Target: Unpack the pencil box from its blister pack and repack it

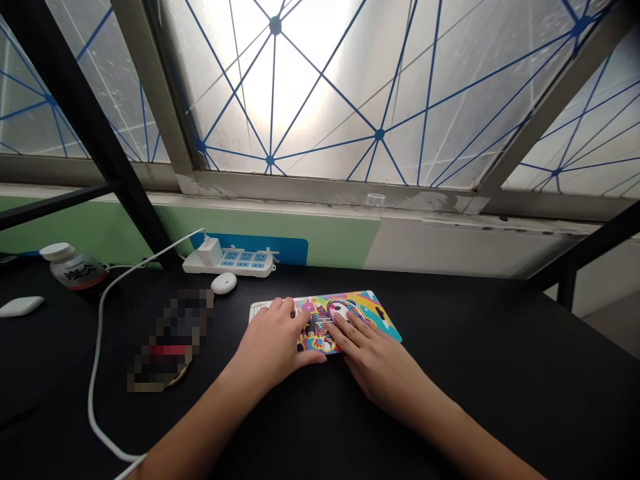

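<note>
The colourful cartoon-printed flat rectangular pad (367, 310) lies on the black surface (500, 373), long axis left-right. The left hand (273, 340) rests flat on its left end and the right hand (373, 360) flat on its middle, both spread, gripping nothing.

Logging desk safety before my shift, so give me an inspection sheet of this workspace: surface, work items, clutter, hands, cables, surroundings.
Surface: black table.
Work items: colourful pad lying flat.
Clutter: bottle, white oval item, white object far left.
Hands: left hand and right hand rest flat on the pad, fingers open.
Cables: white cable runs from the charger in the power strip to the near edge.
Surroundings: frosted window with blue lines, black posts.
</note>
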Demonstrator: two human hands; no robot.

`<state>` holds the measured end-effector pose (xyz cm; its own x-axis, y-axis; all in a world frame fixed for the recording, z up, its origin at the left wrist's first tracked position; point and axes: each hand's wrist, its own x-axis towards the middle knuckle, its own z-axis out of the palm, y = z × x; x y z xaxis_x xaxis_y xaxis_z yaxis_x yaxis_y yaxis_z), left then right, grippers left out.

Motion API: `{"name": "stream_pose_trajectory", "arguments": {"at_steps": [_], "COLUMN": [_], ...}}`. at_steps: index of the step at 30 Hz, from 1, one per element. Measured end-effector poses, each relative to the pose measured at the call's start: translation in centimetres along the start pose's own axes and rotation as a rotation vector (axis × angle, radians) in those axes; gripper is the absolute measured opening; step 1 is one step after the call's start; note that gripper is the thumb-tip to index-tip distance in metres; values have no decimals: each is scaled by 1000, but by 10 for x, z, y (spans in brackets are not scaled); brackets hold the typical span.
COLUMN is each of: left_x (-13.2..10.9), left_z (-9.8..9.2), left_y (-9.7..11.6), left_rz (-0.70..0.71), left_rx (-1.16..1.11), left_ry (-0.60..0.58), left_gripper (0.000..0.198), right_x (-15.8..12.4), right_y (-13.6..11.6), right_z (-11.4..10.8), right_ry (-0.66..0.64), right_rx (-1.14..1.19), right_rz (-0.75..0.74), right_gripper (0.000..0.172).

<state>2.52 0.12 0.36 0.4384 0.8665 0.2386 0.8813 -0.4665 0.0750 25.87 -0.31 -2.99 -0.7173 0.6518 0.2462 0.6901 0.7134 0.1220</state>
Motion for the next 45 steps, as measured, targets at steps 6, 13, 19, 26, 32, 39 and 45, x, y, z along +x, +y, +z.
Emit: {"name": "stream_pose_trajectory", "arguments": {"at_steps": [6,13,19,26,32,39,45], "left_x": [-3,1,5,6,8,18,11], "left_z": [17,33,28,25,16,32,25], "left_y": [-6,-22,-32,-35,-20,-12,-49], "left_rz": [7,79,79,89,115,-2,-26], "left_rx": [-66,-162,-189,-181,-215,-227,-247], "left_ry": [4,-86,-79,-116,-88,-205,-273], "left_gripper": [71,94,98,99,83,80,78], "right_x": [1,24,24,-43,-25,15,-38], "right_y": [2,-26,-10,60,43,11,60], "right_z": [-8,-8,-12,-30,-25,12,17], "right_ry": [-22,-71,-218,-256,-81,-114,38], "right_rx": [94,165,310,238,133,116,88], "right_rz": [40,-1,-5,190,176,7,10], "right_gripper": [51,75,71,52,60,64,72]}}
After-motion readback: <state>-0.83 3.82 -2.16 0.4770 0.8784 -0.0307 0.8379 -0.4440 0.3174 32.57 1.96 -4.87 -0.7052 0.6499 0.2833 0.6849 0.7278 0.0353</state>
